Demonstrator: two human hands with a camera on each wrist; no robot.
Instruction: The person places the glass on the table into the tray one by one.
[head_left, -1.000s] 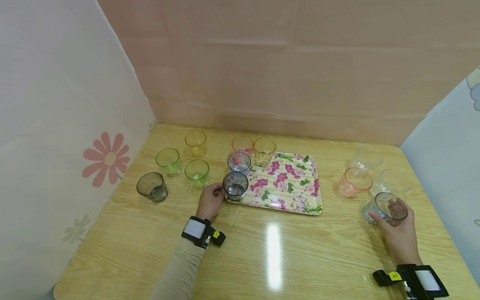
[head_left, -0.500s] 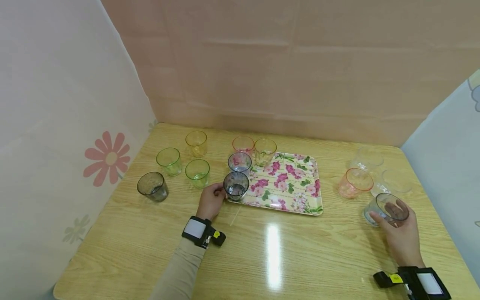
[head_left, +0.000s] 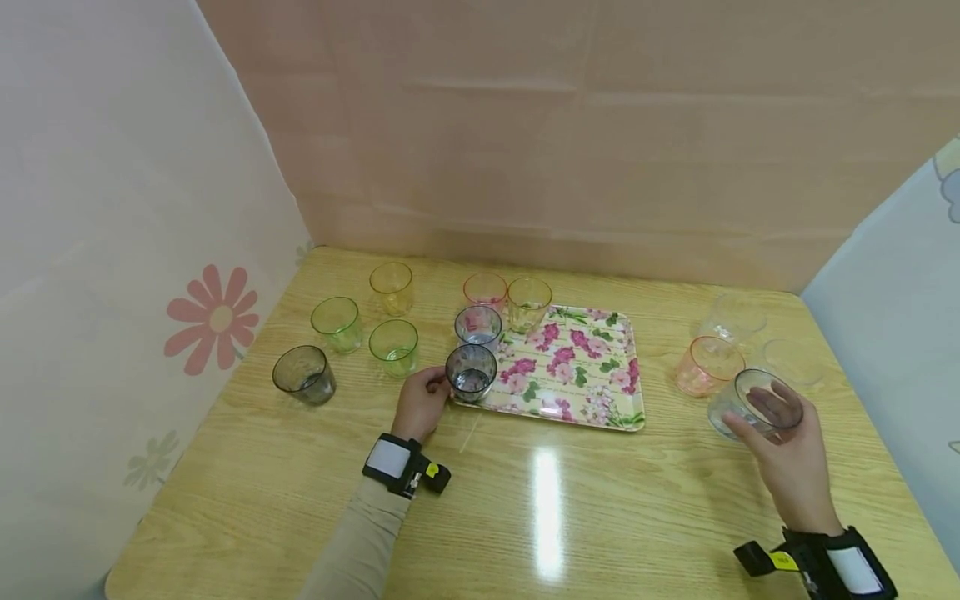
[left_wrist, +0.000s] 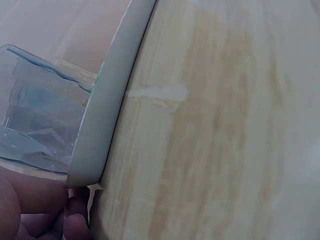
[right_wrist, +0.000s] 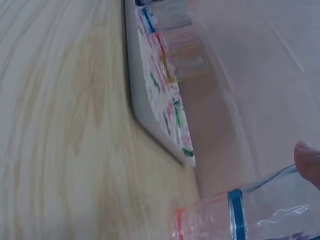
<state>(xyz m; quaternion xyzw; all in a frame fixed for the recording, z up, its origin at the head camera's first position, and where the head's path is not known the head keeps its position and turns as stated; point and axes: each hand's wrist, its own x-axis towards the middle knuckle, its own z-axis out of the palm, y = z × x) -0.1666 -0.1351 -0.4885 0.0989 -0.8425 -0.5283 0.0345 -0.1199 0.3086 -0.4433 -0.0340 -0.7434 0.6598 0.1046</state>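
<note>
My left hand pinches the near left corner of the floral tray; in the left wrist view, its fingers meet at the pale tray rim. Beside them on the tray stands a dark grey glass. A bluish glass, a pink glass and a yellow glass stand behind it along the tray's left side. At the right, my right hand grips a clear bluish-grey glass, tilted slightly; its far fingers show through the glass.
Near the held glass stand a pink glass and clear glasses, one of them farther back. On the left are a grey glass, two green glasses and a yellow glass. A draped wall closes the back.
My right hand has carried the bluish-grey glass a little leftward and away from me, towards the pink glass. My left hand has stayed at the tray corner.
</note>
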